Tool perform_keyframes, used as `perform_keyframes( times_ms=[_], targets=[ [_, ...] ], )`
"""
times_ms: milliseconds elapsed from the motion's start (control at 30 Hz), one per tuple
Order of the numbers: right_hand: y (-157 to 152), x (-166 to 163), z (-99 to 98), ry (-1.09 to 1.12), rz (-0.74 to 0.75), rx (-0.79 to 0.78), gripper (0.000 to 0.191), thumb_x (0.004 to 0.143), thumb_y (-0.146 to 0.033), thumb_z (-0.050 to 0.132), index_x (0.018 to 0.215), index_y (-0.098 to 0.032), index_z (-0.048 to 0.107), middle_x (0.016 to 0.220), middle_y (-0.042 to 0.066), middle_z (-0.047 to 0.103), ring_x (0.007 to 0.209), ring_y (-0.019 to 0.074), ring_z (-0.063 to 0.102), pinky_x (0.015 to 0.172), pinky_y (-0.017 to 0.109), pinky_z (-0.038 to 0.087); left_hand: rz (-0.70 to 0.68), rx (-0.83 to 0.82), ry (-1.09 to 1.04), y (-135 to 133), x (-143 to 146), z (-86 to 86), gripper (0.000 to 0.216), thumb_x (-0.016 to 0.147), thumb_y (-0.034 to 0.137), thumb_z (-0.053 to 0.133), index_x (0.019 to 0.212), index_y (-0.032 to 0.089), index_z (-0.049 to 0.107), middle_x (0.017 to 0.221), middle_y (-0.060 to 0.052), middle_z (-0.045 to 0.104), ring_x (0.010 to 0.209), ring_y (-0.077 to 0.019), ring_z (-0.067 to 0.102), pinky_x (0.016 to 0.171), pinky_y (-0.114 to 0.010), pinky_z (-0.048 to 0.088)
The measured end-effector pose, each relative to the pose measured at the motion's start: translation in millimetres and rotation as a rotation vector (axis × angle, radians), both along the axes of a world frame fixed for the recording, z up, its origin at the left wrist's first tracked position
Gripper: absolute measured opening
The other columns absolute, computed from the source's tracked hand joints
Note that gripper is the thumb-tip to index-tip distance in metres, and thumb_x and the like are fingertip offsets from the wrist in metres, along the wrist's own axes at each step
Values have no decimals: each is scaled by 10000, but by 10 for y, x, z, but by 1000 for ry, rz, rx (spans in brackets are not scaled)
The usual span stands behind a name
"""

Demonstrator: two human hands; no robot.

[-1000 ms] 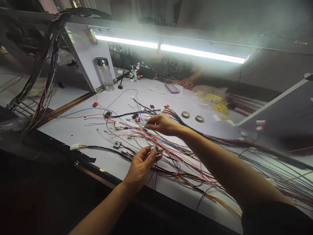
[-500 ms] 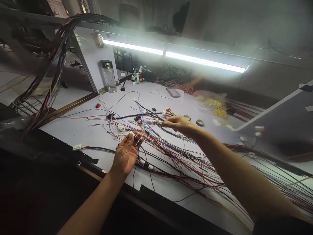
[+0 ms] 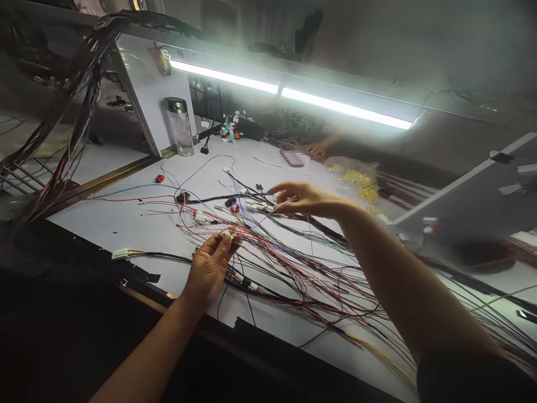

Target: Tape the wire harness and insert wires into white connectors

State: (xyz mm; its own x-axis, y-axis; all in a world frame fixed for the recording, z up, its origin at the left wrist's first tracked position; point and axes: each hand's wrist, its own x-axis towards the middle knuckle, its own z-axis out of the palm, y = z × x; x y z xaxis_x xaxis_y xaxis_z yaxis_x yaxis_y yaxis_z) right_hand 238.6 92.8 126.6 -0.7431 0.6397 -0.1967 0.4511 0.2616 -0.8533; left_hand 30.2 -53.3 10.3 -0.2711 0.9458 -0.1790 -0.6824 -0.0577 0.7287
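Note:
A tangle of thin red, black, blue and green wires [image 3: 289,263] with small white and red connectors spreads over the white table [image 3: 138,224]. My left hand [image 3: 210,266] is closed in a pinch on a small white connector [image 3: 227,234] above the wires. My right hand [image 3: 304,198] reaches farther back, fingers pinched on a connector [image 3: 262,207] at the end of a wire bundle.
A clear bottle [image 3: 179,126] stands at the back left. Another person's hand [image 3: 314,148] rests by a sheet of paper [image 3: 289,159] across the table. A bag of yellow parts [image 3: 361,182] lies beyond my right wrist. Hanging cable bundles [image 3: 71,106] fill the left. A white connector [image 3: 119,253] lies near the front edge.
My left hand moved left and up from one connector to pinch another. My right hand shifted right, then drew back slightly with wire ends in its fingers.

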Motion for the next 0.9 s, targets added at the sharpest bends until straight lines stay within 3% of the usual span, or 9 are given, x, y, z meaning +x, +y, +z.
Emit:
perform_keyframes(
  times_ms=[133,200,300,400,567,667,800,900],
  targets=[
    [-49,-103,295,-140,240,-41,350,789,-489,690,889,-157,735,573,-33,521,522,68,424,490,219,316,1,11,-29,-24,-57,19,166,723,229,780,859,162,712,1065,-41,675,900,-131,651,937,-282,491],
    [-28,-93,337,-35,163,-65,431,838,-559,613,816,-144,727,515,-54,400,477,52,331,471,222,263,2,17,-56,-49,-102,26,172,722,231,781,862,162,710,1090,-46,671,898,-136,651,902,-274,510],
    [67,-63,269,179,-140,-56,490,872,-601,544,789,-140,689,522,-71,288,457,48,238,446,221,209,-5,18,-81,-77,-146,31,193,717,231,784,876,149,712,1079,-47,673,837,-115,646,836,-235,528],
    [150,-86,104,312,-285,-58,480,897,-593,511,784,-148,651,545,-75,259,460,54,203,431,215,185,-8,19,-98,-82,-155,21,197,689,229,805,838,142,710,1022,-34,683,808,-105,643,826,-218,524],
    [72,-307,-112,402,-144,-97,427,905,-547,529,848,-145,663,569,-54,387,496,61,322,455,205,251,-72,-10,-82,-79,-114,-3,183,704,233,795,841,162,697,1124,-69,680,970,-184,658,905,-318,509],
    [50,-463,-123,381,-122,-85,393,921,-498,528,836,-140,665,558,-49,429,493,61,349,461,203,275,-149,-39,-51,-67,-93,19,197,721,241,783,883,169,698,1136,-83,680,934,-171,667,851,-288,514],
    [224,-512,-112,469,-483,-52,423,922,-518,516,736,-146,592,537,-53,433,430,48,307,406,197,235,-143,-31,-98,-38,-138,65,202,677,200,811,836,154,695,916,-43,701,765,-124,654,762,-245,528],
    [320,-451,-160,553,-721,-61,428,926,-522,506,724,-150,564,533,-58,449,400,37,310,390,183,246,-125,-23,-128,-33,-191,66,226,650,191,827,829,151,695,874,-32,697,736,-109,639,734,-221,533]
  ],
)
